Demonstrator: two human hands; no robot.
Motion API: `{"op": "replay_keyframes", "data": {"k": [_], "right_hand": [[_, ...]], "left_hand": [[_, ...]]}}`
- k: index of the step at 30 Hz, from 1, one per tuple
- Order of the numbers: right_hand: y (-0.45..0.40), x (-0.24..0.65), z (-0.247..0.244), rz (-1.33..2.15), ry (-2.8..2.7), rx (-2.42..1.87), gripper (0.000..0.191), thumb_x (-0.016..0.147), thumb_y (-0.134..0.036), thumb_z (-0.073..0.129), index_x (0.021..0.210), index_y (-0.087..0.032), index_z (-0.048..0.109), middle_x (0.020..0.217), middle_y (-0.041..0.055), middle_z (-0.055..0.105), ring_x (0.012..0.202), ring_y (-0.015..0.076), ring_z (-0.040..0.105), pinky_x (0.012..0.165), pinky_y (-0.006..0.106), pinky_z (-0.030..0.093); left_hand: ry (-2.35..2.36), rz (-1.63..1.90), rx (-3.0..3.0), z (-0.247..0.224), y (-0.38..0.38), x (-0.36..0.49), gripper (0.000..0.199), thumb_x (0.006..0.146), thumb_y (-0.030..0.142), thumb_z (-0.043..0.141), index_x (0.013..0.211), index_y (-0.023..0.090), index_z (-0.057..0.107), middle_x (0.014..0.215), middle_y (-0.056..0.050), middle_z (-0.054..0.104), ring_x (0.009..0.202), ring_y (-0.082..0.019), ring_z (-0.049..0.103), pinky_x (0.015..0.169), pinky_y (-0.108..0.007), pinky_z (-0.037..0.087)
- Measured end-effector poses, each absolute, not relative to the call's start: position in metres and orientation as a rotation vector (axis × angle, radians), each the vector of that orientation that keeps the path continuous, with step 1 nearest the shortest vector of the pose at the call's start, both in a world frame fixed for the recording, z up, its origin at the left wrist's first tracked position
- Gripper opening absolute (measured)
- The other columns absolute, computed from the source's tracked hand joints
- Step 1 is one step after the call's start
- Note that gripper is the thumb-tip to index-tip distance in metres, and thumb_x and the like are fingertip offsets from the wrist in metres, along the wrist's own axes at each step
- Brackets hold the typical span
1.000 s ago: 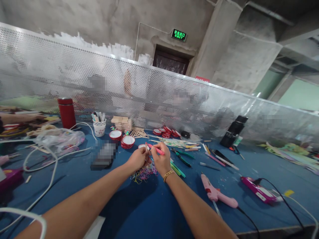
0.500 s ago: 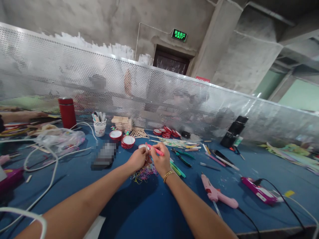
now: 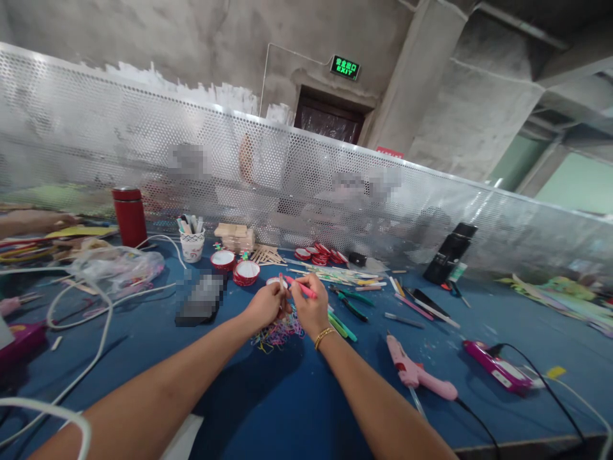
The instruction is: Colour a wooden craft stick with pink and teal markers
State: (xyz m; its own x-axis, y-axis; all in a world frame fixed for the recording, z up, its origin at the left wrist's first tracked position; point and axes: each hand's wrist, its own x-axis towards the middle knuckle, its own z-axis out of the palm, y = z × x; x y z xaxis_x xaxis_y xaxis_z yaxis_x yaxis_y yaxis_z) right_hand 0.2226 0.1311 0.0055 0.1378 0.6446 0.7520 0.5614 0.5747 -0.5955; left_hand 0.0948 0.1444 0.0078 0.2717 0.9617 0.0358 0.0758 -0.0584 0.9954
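My right hand (image 3: pixel 312 308) is closed around a pink marker pen (image 3: pixel 303 287), whose tip points left toward my other hand. Pinched in my left hand (image 3: pixel 265 304) is a small, pale, slim piece standing upright, mostly covered by the fingers; its kind I cannot make out. The two hands nearly meet. Below them lies a tangle of coloured strings (image 3: pixel 278 335). Just behind, a round white-topped piece (image 3: pixel 272 281) is partly hidden. Green and teal markers (image 3: pixel 341 324) rest beside my right wrist.
Pliers (image 3: pixel 352 303) and a pink glue gun (image 3: pixel 416 372) lie to the right. Red-rimmed round boxes (image 3: pixel 246 273), a phone (image 3: pixel 202 299) and a cup of pens (image 3: pixel 192 245) stand left of centre. White cable (image 3: pixel 103 338) loops at left. Another person's hand (image 3: pixel 38 222) works at far left.
My hands stay almost in place, with only a slight shift of the pink marker. At far left, the other person's hand has drawn back left, and a yellow sheet now shows below it.
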Motion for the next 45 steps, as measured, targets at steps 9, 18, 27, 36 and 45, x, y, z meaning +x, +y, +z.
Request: {"op": "replay_keyframes", "data": {"k": [9, 18, 27, 36, 45], "right_hand": [[0.127, 0.219, 0.008, 0.118, -1.53, -1.064, 0.011, 0.084, -0.027, 0.055, 0.075, -0.021, 0.056, 0.075, 0.0015, 0.062, 0.077, 0.0184, 0.055, 0.073, 0.03, 0.042], [0.127, 0.219, 0.007, 0.111, -1.545, -1.06, 0.011, 0.084, -0.028, 0.055, 0.075, -0.021, 0.056, 0.075, 0.001, 0.061, 0.076, 0.0183, 0.054, 0.073, 0.03, 0.041], [0.129, 0.222, 0.006, 0.099, -1.514, -1.067, 0.012, 0.085, -0.029, 0.055, 0.075, -0.021, 0.056, 0.076, 0.0014, 0.062, 0.076, 0.0183, 0.055, 0.074, 0.03, 0.042], [0.128, 0.219, 0.006, 0.121, -1.55, -1.065, 0.01, 0.084, -0.027, 0.055, 0.076, -0.021, 0.057, 0.075, 0.0009, 0.062, 0.076, 0.0179, 0.054, 0.073, 0.03, 0.042], [0.127, 0.22, 0.008, 0.117, -1.519, -1.073, 0.012, 0.085, -0.029, 0.054, 0.076, -0.022, 0.055, 0.074, 0.0009, 0.063, 0.076, 0.018, 0.055, 0.075, 0.03, 0.042]], "left_hand": [[1.001, 1.018, 1.383, 0.009, 0.144, 0.096, 0.028, 0.092, 0.029, 0.044, 0.067, 0.018, 0.05, 0.046, 0.002, 0.053, 0.032, -0.009, 0.04, 0.04, -0.022, 0.031], [0.985, 1.019, 1.392, 0.005, 0.146, 0.096, 0.027, 0.091, 0.028, 0.045, 0.066, 0.019, 0.049, 0.046, 0.002, 0.053, 0.032, -0.009, 0.041, 0.04, -0.021, 0.03], [0.995, 1.03, 1.42, 0.001, 0.15, 0.094, 0.021, 0.091, 0.033, 0.046, 0.076, 0.019, 0.051, 0.052, 0.001, 0.059, 0.034, -0.009, 0.044, 0.038, -0.021, 0.028], [0.992, 1.029, 1.399, 0.002, 0.148, 0.095, 0.027, 0.091, 0.036, 0.046, 0.069, 0.02, 0.046, 0.049, 0.003, 0.054, 0.034, -0.009, 0.042, 0.04, -0.021, 0.028], [1.01, 1.02, 1.427, 0.002, 0.15, 0.093, 0.026, 0.089, 0.04, 0.05, 0.073, 0.019, 0.048, 0.052, 0.002, 0.058, 0.034, -0.008, 0.044, 0.038, -0.02, 0.027]]}}
